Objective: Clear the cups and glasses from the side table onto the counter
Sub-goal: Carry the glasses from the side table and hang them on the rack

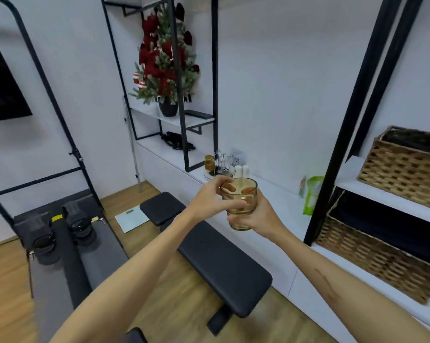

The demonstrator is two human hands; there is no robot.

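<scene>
Both forearms reach out over the black padded bench (224,263), and they meet on one amber glass (239,203), held up in the air at the middle of the scene. The right hand (257,219) cups it from below and behind, fingers wrapped round the base and lower wall. The left hand (212,198) comes in from the left, thumb across the near wall and fingers (227,186) hooked over the rim, showing through the glass. The glass stands almost upright, long axis vertical, mouth up and tipped a touch toward the camera; it looks empty. Just past it runs the white worktop (278,201) along the wall, with a second amber glass (209,163) farther back beside a cluster of small bottles (227,164).
</scene>
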